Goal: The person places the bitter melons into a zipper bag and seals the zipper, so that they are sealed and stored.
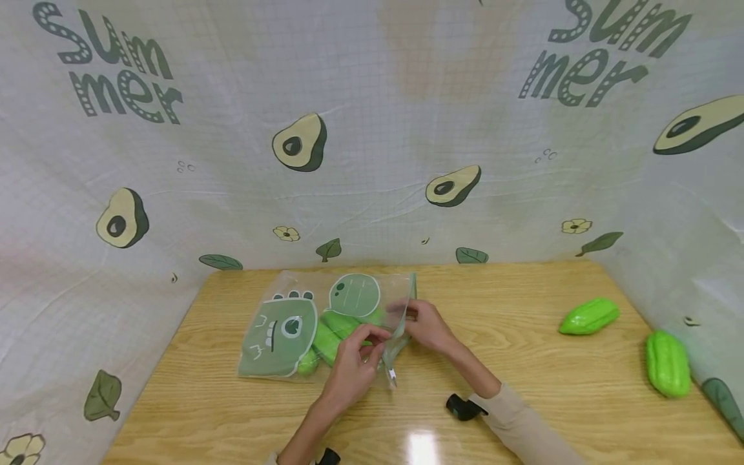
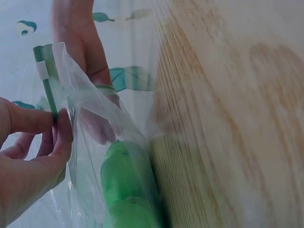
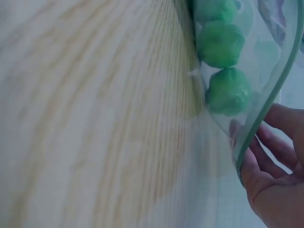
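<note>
A clear zip bag (image 1: 279, 336) printed with a green cartoon monster lies on the table, with several green ridged fruits (image 1: 328, 336) inside, star-fruit-like in shape. Its mouth, edged by a green zip strip (image 3: 278, 85), faces right and gapes. My left hand (image 1: 357, 361) pinches the near side of the mouth between thumb and fingers, close to the white slider (image 2: 42, 70). On the far side, my right hand (image 1: 427, 323) grips the other edge of the mouth, some of its fingertips showing through the plastic. In the right wrist view, fruit ends (image 3: 228, 92) line up within the bag.
Two loose green fruits of the same ridged kind lie at the right: one farther back (image 1: 589, 316), one by the table's right edge (image 1: 667, 363). A pale curtain (image 1: 372, 129) with avocado prints hangs behind and beside the wooden table (image 1: 511, 303).
</note>
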